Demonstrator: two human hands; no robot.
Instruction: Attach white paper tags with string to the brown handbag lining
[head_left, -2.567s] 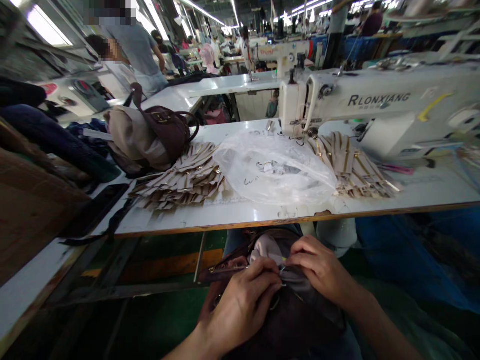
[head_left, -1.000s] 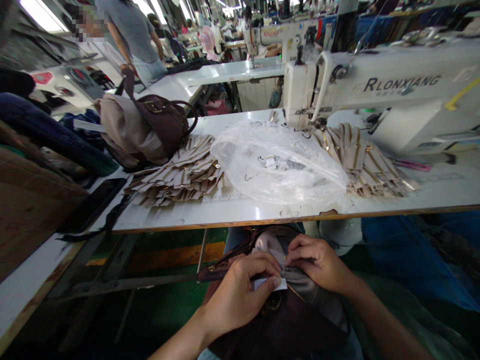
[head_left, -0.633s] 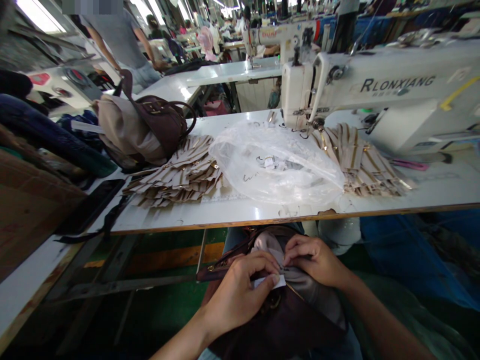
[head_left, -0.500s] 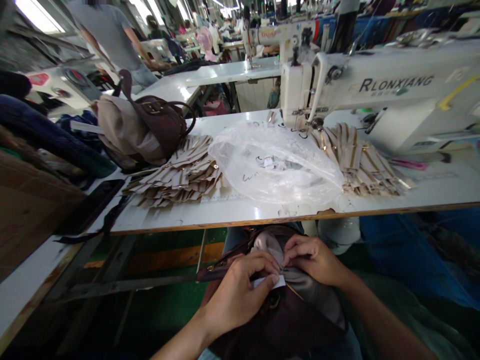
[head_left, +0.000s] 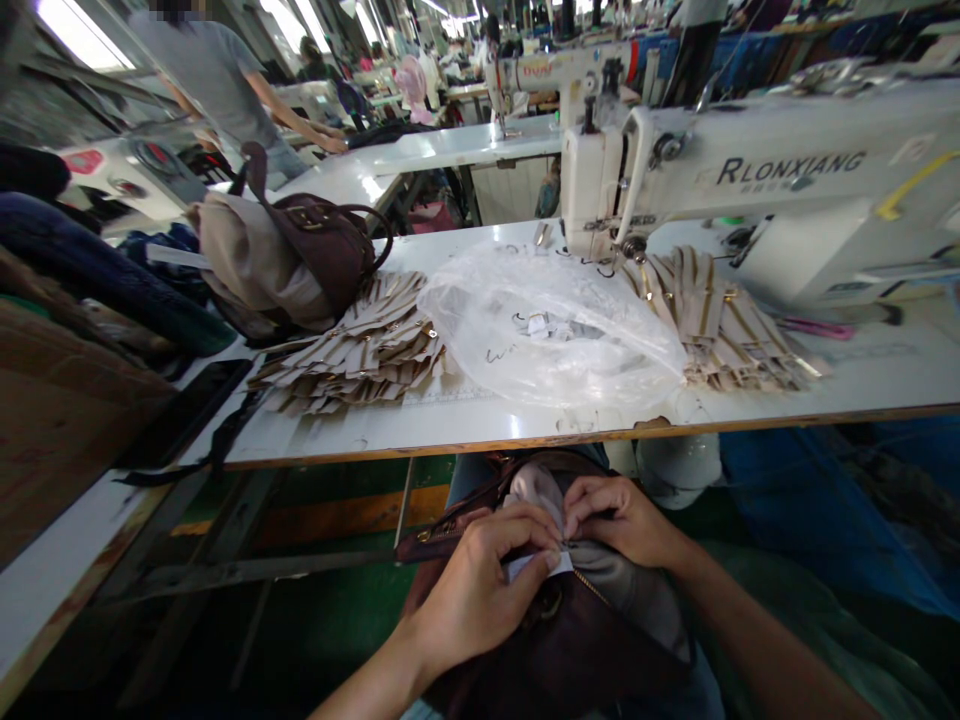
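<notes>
If the left hand (head_left: 480, 580) loosens its thumb pinch, the white label (head_left: 561, 564) could skew against the brown bag (head_left: 600, 645) on the lap (head_left: 709, 685); a hard tug by the right hand (head_left: 626, 515), narrowly pinching grey lining (head_left: 652, 585), could drag it, its fingertips nearer the label than a second ago

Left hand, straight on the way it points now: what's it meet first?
Probably the right hand, just ahead of the left hand and its white label. Grey lining might brush it first; depth is unclear there.
</notes>
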